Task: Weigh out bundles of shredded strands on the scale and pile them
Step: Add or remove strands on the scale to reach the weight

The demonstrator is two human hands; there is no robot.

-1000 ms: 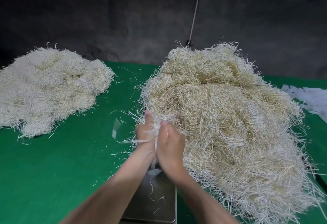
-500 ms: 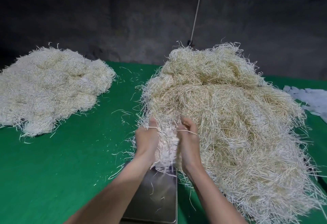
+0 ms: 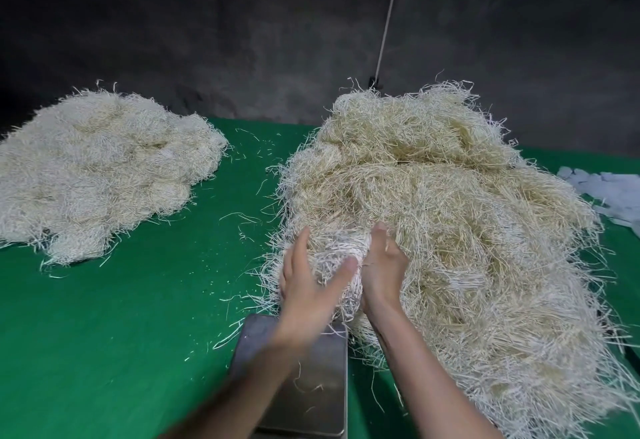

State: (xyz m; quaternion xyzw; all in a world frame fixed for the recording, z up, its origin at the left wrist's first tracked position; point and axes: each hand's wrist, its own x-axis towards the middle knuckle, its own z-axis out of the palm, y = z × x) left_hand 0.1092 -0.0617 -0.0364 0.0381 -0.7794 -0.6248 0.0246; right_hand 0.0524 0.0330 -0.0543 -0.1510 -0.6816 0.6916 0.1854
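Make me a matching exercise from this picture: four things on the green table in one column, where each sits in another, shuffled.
1 scale pan
2 smaller strand pile
3 larger strand pile
4 pale slips

A far right edge
B far left
C touched by left hand and right hand
D bottom centre of the view

Pairs: 1-D, 2-B, 3-C, 4-A

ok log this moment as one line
step: gathering clump at big pile edge | left hand: spread against clump | right hand: other side, fingers hidden | scale: only stray strands | second pile: far left
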